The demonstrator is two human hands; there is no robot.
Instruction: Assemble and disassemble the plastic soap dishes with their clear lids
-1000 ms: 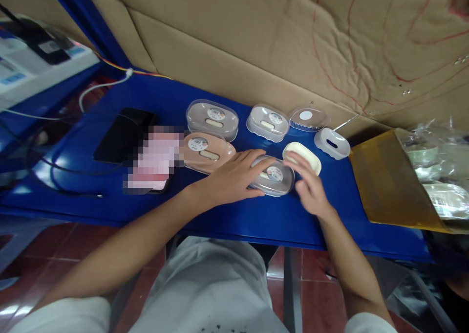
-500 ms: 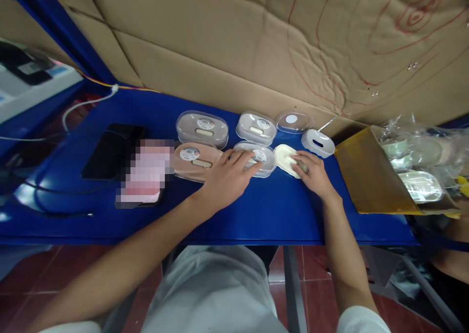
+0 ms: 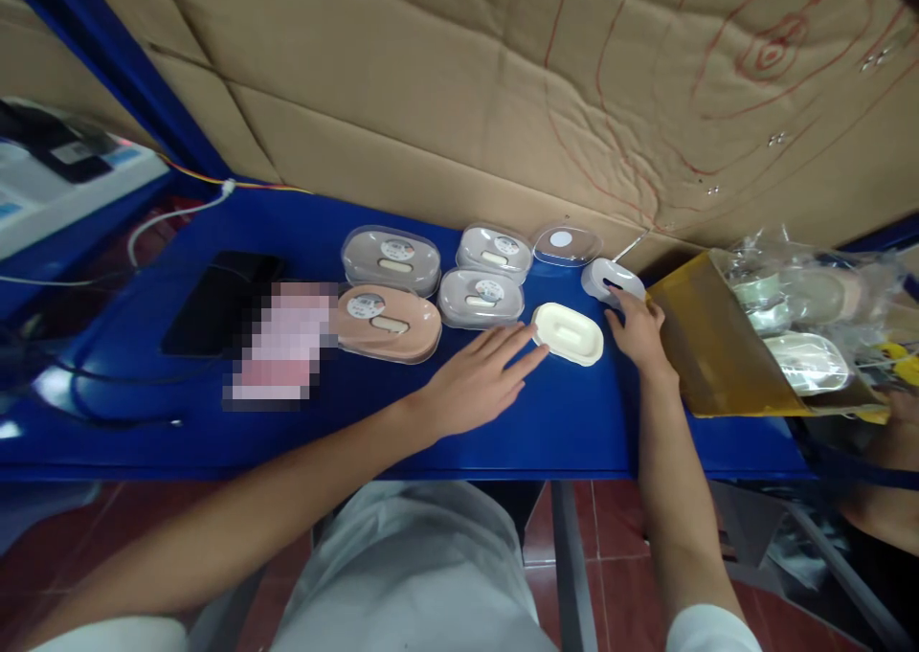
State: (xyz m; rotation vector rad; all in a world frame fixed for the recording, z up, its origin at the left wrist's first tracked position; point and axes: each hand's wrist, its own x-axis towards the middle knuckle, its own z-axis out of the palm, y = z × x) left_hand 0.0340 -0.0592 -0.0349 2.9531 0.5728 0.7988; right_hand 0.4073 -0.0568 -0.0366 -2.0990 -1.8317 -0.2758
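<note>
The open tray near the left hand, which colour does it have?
The open tray is cream, seen best in the head view.

Four lidded boxes [image 3: 388, 336] stand on one table [image 3: 574, 422], three grey and one peach. There are also one loose clear lid [image 3: 578, 246], one cream dish [image 3: 570, 334], one white slotted box [image 3: 599, 274] and one open carton [image 3: 682, 346]. The carton holds several wrapped pieces [image 3: 811, 363], too overlapped to count.

Your cream oval tray [image 3: 567, 334] lies flat, its shallow, raised-centre hollow facing up, its near-left rim at your left hand's [image 3: 482, 379] fingertips. The white oval case [image 3: 612, 279], wavy-edged with a dark slot on top, sits under your right hand's [image 3: 637, 331] fingers.
</note>
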